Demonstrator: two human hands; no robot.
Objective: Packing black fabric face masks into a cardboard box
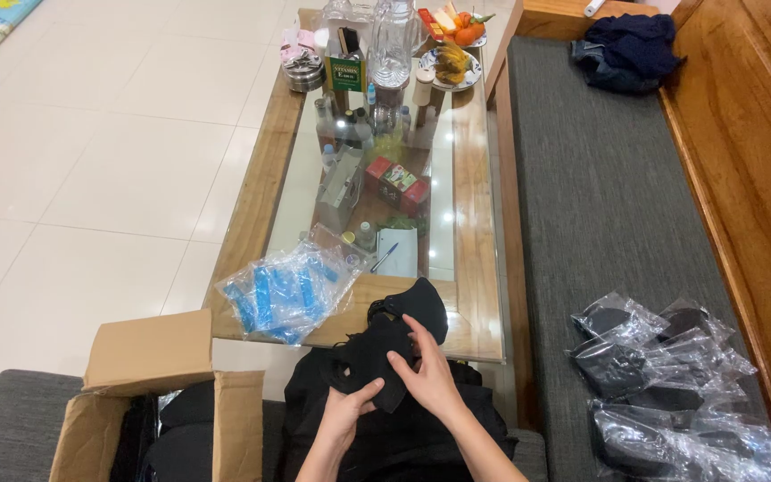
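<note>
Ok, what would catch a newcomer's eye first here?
Both hands, left hand and right hand, grip a black fabric piece at bottom centre. Right of them, clear-bagged black items are heaped on the grey bench cushion. A bag of blue packets lies on the glass-topped table.

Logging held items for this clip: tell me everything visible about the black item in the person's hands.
The black fabric item looks like a soft cloth mask: matte, crumpled, with a loop or strap near its top. It is held above the person's lap, at the near edge of the glass-topped table. The left hand grips its lower edge; the right hand lies across its front with fingers spread. A second black piece sits just behind it; whether they join is unclear.
</note>
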